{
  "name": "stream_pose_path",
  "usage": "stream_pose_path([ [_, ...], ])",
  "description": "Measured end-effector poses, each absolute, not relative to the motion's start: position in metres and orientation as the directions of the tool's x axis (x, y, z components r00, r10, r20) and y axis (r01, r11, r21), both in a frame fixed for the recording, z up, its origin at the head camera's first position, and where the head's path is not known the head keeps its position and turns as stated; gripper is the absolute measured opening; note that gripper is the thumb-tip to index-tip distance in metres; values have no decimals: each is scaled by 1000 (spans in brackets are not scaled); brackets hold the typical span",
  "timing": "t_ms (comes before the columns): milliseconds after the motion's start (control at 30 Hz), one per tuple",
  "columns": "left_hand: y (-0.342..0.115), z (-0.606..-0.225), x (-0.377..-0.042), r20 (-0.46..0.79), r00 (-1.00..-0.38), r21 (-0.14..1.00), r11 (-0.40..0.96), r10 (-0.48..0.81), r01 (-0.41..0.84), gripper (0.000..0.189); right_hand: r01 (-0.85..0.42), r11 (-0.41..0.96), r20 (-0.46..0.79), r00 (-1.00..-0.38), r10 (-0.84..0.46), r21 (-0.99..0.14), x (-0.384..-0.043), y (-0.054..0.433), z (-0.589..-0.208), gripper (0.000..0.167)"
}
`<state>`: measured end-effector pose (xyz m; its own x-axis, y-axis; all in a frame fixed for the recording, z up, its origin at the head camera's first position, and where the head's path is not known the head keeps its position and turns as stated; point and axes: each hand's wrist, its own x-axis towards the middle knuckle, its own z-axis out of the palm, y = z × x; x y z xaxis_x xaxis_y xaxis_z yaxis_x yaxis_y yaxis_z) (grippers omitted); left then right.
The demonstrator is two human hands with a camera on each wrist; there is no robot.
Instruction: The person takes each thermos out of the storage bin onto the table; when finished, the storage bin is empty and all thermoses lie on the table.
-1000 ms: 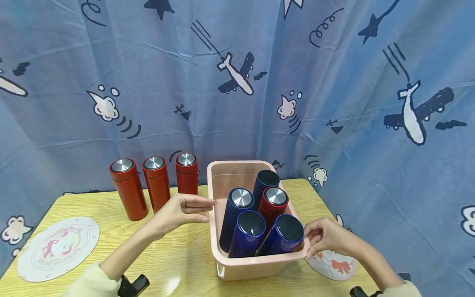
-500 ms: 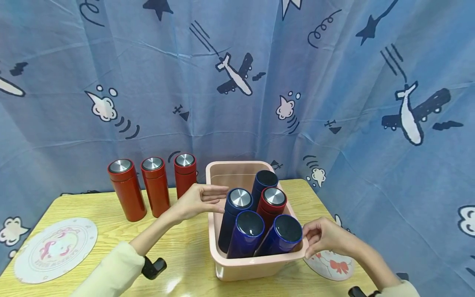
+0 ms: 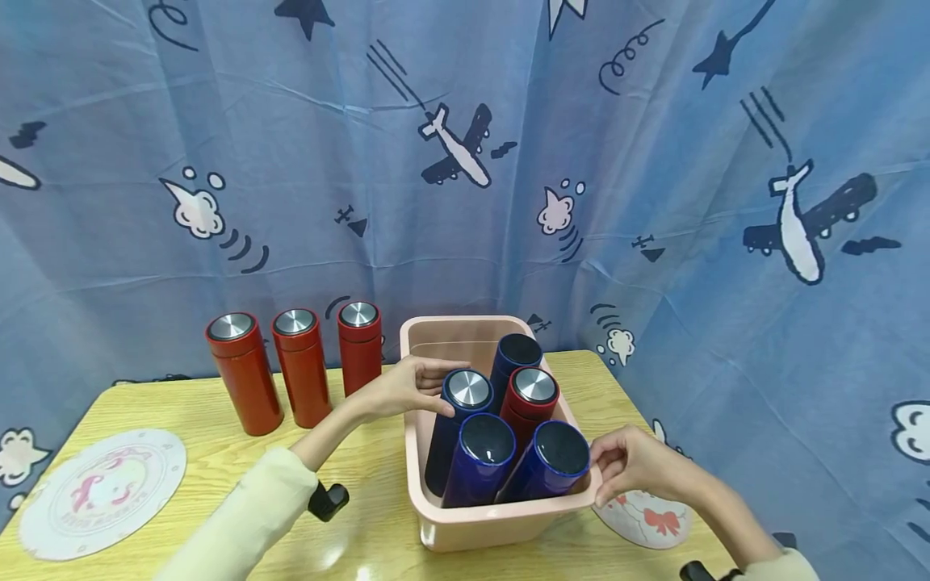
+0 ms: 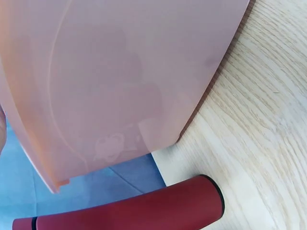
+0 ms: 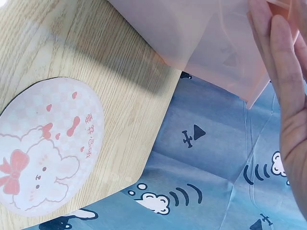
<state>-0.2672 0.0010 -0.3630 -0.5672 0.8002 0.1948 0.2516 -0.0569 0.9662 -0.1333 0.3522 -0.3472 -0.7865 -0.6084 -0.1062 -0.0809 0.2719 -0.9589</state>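
A pale pink plastic bin [image 3: 501,528] holds several thermos bottles standing on end. At its left side my left hand [image 3: 400,390] reaches over the rim and grips the top of a dark blue thermos [image 3: 468,389] with a silver lid, thumb in front and fingers behind. Beside that one are a red thermos [image 3: 534,387], another dark blue thermos [image 3: 517,352] behind, and two glossy blue bottles [image 3: 488,440] turned dark end up in front. My right hand [image 3: 630,464] pinches the bin's front right rim. In the right wrist view its fingers [image 5: 285,67] lie along the bin's wall.
Three red thermoses stand left of the bin, the nearest to it being the right one [image 3: 360,347]. A round placemat [image 3: 102,494] lies at the table's left, and another placemat [image 3: 650,516] lies partly under my right hand. A blue printed curtain [image 3: 291,161] hangs behind the table.
My left hand has moved right, over the bin's left rim, and closed around the top of the silver-lidded blue thermos. The right hand stays on the rim.
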Motion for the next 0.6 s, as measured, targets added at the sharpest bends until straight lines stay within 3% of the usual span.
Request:
stream_pose_path([
  [600, 4, -365, -267, 229, -530, 956, -85, 817, 282, 67, -75, 263, -106, -784, -611, -962, -134, 352, -348, 38],
])
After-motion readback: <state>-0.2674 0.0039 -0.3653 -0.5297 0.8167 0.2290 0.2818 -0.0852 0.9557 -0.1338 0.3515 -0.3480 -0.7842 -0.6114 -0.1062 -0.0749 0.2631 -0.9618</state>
